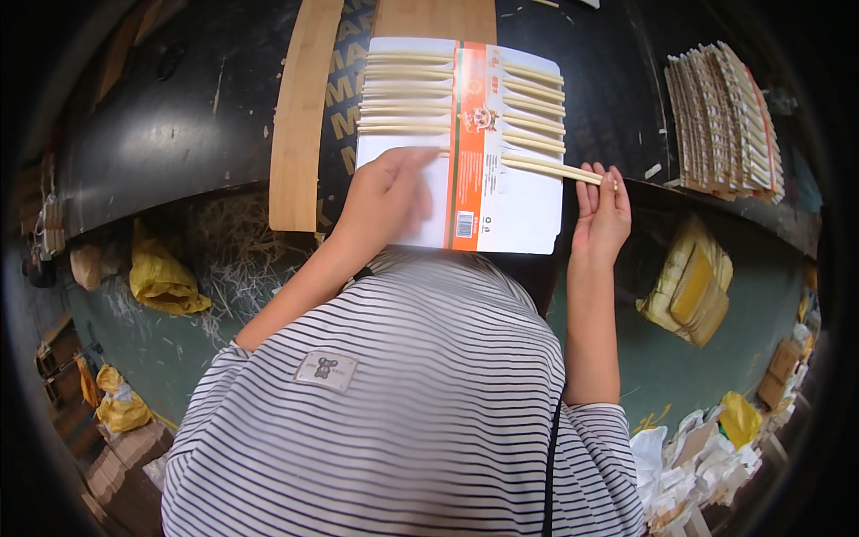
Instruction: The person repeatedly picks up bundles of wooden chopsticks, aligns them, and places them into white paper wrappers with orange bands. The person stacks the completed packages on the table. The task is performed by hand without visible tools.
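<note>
A white card [523,215] with a printed orange paper band [468,181] lies before me at the table's near edge. Several pairs of pale wooden chopsticks [533,107] run crosswise under the band, their ends sticking out on both sides. My right hand [602,208] pinches the outer ends of the lowest chopsticks [557,169], which reach past the card's right edge. Over the card's left part is my left hand [396,188], blurred, its fingertips by the other end of that pair at the band. Whether those fingertips grip the sticks is unclear.
A stack of filled chopstick cards [725,124] stands on the black table [590,74] at right. Wooden boards [298,127] lie under and left of the card. On the green floor are yellow sacks [164,275], a wrapped bundle [691,288] and paper scraps [231,282].
</note>
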Demonstrator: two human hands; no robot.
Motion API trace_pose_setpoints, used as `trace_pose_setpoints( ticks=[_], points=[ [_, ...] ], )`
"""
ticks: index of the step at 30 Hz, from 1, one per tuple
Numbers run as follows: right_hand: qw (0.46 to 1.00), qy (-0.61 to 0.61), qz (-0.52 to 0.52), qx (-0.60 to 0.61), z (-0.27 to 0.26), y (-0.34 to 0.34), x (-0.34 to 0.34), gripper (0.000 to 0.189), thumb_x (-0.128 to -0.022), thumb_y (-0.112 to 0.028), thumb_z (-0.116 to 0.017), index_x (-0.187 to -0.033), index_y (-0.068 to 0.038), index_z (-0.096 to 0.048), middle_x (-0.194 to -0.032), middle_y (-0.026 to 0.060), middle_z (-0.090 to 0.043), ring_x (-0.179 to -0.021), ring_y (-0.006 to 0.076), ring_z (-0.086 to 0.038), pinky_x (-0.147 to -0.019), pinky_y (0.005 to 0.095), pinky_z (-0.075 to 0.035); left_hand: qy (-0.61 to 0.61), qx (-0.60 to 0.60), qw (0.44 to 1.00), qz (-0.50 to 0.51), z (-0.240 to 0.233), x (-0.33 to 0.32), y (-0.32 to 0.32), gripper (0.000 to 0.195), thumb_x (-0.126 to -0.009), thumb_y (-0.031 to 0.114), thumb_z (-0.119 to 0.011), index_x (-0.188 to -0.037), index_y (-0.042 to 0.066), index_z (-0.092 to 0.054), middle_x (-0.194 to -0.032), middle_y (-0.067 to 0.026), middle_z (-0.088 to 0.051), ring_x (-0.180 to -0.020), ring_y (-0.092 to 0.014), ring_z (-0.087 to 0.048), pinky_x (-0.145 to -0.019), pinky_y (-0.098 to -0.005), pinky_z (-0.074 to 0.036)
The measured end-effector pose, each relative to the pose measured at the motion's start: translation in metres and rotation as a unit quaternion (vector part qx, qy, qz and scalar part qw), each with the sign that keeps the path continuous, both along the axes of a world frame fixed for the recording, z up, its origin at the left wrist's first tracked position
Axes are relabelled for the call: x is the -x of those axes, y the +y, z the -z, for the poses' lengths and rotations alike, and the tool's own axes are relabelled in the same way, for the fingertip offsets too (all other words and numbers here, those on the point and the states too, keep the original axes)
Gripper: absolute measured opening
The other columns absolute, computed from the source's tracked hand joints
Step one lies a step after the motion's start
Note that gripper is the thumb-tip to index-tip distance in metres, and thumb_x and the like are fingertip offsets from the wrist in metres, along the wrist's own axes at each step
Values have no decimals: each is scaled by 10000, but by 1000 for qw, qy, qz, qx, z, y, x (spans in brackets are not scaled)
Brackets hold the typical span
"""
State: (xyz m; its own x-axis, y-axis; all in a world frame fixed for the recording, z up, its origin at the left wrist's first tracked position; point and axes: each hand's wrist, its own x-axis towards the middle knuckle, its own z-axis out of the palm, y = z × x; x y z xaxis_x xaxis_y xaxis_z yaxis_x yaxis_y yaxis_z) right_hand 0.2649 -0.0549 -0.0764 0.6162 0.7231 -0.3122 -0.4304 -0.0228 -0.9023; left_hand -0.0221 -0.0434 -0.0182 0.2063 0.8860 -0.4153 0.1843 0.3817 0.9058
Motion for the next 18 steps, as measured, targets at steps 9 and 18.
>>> trace_pose_setpoints(
  ticks=[9,18],
  points=[
    [1000,-2,6,-25,-21,32,5,372,-1008,-187,-567,-1288,51,-513,-1257,206,-605,-1118,304,-648,-905,365,-578,15,-34,998,42,-9,-14,27,377,-1058,246,-442,-1340,30,-568,-670,-36,-603,-451,-61,-520,-398,-195,-401],
    [941,-236,-242,30,-3,11,24,487,-1032,-200,-525,-1447,33,-422,-1370,108,-559,-1188,141,-558,-1021,275,-425,57,-36,987,144,-10,-14,34,383,-1056,220,-428,-1399,89,-539,-596,-8,-560,-435,-67,-508,-421,-212,-438]
  ],
)
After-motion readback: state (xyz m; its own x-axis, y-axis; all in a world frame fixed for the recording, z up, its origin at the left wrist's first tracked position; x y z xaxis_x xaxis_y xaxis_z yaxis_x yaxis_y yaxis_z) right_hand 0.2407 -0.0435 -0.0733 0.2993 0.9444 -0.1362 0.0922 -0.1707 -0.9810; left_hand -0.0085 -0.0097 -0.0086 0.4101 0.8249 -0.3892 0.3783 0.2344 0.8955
